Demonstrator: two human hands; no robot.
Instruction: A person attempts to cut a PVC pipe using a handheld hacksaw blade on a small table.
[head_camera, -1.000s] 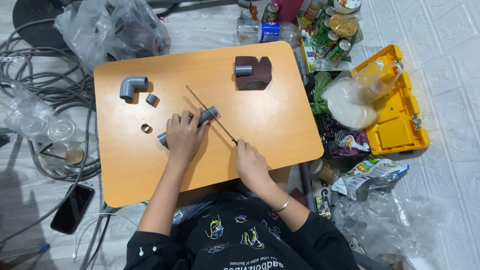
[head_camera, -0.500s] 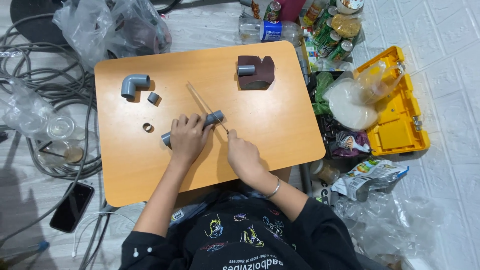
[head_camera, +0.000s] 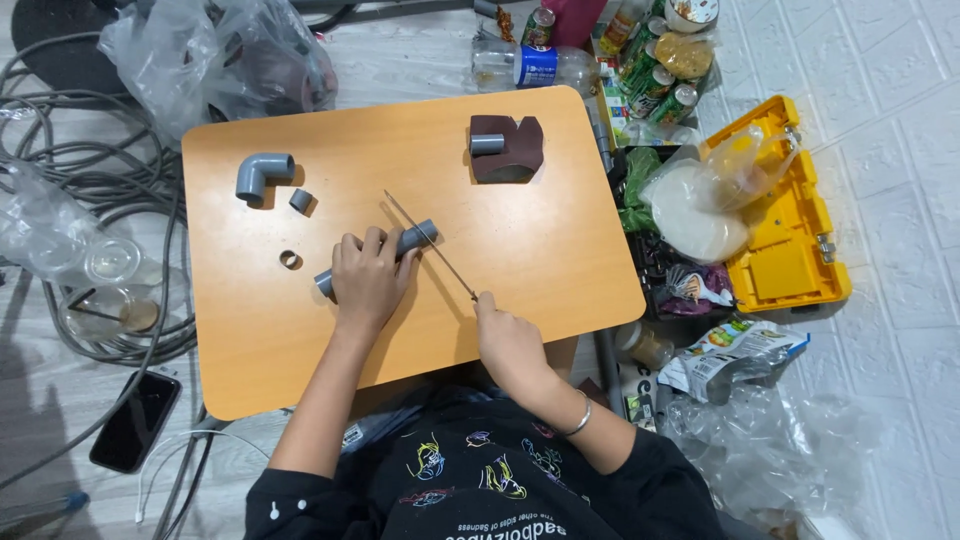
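My left hand (head_camera: 368, 279) presses a grey plastic pipe (head_camera: 416, 238) flat on the orange table (head_camera: 520, 250); the pipe's ends stick out on both sides of the fingers. My right hand (head_camera: 508, 336) grips the near end of a thin saw blade (head_camera: 428, 243). The blade slants up and left across the pipe, just right of my left fingers.
On the table lie a grey elbow fitting (head_camera: 262, 176), a short pipe piece (head_camera: 300, 200), a small ring (head_camera: 289, 259) and a dark brown sheet (head_camera: 510, 148) with a pipe stub on it. A yellow toolbox (head_camera: 790, 220), bags, cans and cables (head_camera: 90, 180) surround the table; a phone (head_camera: 135, 420) lies on the floor.
My right hand pushed the blade forward across the pipe, then drew it back toward me. The left hand has stayed on the pipe.
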